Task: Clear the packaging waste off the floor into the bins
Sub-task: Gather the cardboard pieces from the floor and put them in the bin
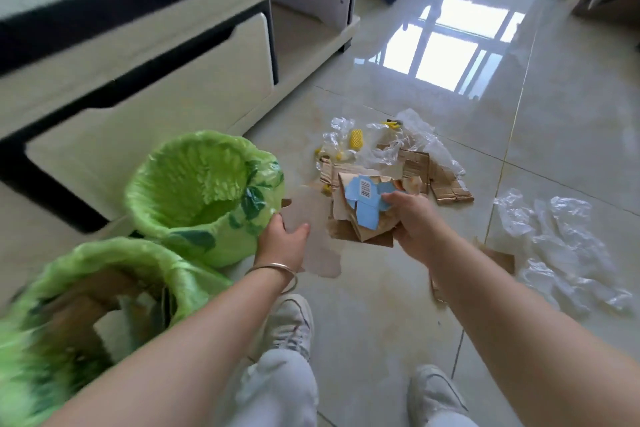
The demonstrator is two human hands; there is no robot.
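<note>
The head view looks down on a glossy tiled floor (398, 315) with thin grout lines and a bright window reflection far off. The right hand (414, 218) grips a crumpled wad of brown card (360, 229) with a pale blue printed carton piece (367, 201) on top, thumb over, fingers curled beneath. The left hand (285, 236) is blurred; its fingers seem to pinch a flat, pale sheet (313, 218) just beside the far bin (204, 194). Both bins wear wrinkled green liners; the near bin (90, 302), cut off at the frame's left edge and smeared by motion, already contains brown card. More waste lies past the hands: flattened corrugated card (446, 180), clear crinkled film (412, 139) and small yellow bits (356, 139). A second spread of clear film (568, 250) lies to the right, well apart. Open tile runs near and right. A cream drawer unit (166, 87) bounds the left. Two pale shoes (436, 395) show at the bottom.
</note>
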